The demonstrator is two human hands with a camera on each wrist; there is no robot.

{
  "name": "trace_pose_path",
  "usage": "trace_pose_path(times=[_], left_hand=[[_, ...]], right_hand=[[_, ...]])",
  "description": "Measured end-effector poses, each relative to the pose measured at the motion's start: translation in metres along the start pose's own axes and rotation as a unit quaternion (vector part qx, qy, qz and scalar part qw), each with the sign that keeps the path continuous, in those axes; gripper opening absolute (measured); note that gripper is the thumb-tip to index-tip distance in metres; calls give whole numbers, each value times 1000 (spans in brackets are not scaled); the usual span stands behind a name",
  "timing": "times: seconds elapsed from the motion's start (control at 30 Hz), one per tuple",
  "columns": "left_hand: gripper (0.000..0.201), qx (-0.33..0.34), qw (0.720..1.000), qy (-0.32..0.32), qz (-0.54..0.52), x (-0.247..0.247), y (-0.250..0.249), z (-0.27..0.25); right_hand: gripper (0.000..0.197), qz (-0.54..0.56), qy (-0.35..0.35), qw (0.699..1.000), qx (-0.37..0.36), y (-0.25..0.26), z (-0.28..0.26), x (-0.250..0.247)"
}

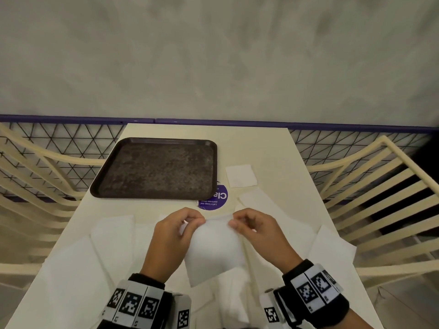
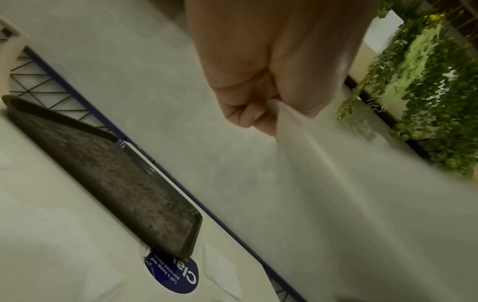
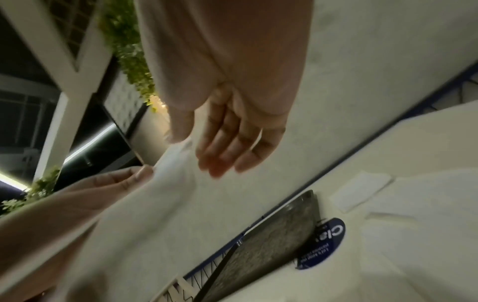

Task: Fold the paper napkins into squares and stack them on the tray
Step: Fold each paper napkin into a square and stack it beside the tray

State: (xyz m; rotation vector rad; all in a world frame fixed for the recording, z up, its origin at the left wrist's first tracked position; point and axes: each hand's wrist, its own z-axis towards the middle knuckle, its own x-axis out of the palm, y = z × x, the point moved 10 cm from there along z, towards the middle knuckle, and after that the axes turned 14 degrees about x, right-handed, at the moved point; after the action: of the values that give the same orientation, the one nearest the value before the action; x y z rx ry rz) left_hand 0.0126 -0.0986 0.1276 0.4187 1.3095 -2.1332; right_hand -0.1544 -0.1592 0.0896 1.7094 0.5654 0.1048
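While both wrists hover raised, left hand [image 1: 171, 236] and right hand [image 1: 257, 230] fingers pinch the napkin [image 1: 213, 248].

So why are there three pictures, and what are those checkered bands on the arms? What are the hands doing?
No machine here: these are a person's two hands. The big picture comes from a camera worn on the head, looking down. The other two come from cameras strapped to each wrist, looking along the fingers; the checkered bands sit on those wrists.

The left hand and the right hand each pinch a top corner of one white napkin, held up above the table.

On the table lie a dark tray with nothing on it yet, one small folded napkin beside it, a round blue sticker, and more open napkins spread near the person.
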Motion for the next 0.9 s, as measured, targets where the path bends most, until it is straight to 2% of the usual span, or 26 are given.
trace_pose_path(times=[0.07, 0.13, 0.2, 0.27, 0.33, 0.37, 0.4, 0.47, 0.53, 0.63, 0.7, 0.77, 0.83, 0.9], left_hand=[[29, -23, 999, -34, -23, -4, 7, 1], [27, -40, 997, -56, -32, -6, 13, 1], [24, -49, 996, -71, -30, -4, 18, 1], [20, -72, 993, -85, -35, -2, 29, -1], [14, -122, 989, -84, -25, 1, 51, -8], [9, -153, 986, -70, -8, 4, 66, -15], [6, -187, 981, -45, 17, 8, 83, -26], [17, -257, 963, 19, 75, 17, 117, -52], [37, -334, 931, 78, 123, 26, 145, -82], [70, -431, 872, 146, 181, 32, 165, -117], [84, -457, 850, 159, 208, 30, 165, -124], [93, -473, 845, 145, 205, 30, 167, -130], [98, -474, 862, 92, 157, 31, 171, -132], [94, -466, 878, 34, 100, 31, 174, -130]], right_hand=[[13, 7, 73, 996, 44, -14, 0, 16], [7, -4, 121, 990, 75, -22, -2, 28], [38, -2, 132, 988, 85, -22, 0, 29], [48, -6, 113, 989, 97, -29, 11, 20], [32, 14, 67, 991, 112, -36, 29, 1], [18, 33, 34, 991, 129, -44, 42, -11], [13, 57, -3, 987, 147, -52, 55, -25], [20, 90, -69, 978, 177, -68, 85, -51], [25, 90, -123, 968, 199, -79, 116, -73], [17, 68, -163, 956, 232, -95, 161, -95], [17, 49, -176, 953, 244, -102, 187, -104], [22, 10, -176, 950, 259, -107, 210, -110], [22, -45, -160, 945, 281, -112, 229, -109], [22, -115, -148, 937, 293, -116, 244, -106]])
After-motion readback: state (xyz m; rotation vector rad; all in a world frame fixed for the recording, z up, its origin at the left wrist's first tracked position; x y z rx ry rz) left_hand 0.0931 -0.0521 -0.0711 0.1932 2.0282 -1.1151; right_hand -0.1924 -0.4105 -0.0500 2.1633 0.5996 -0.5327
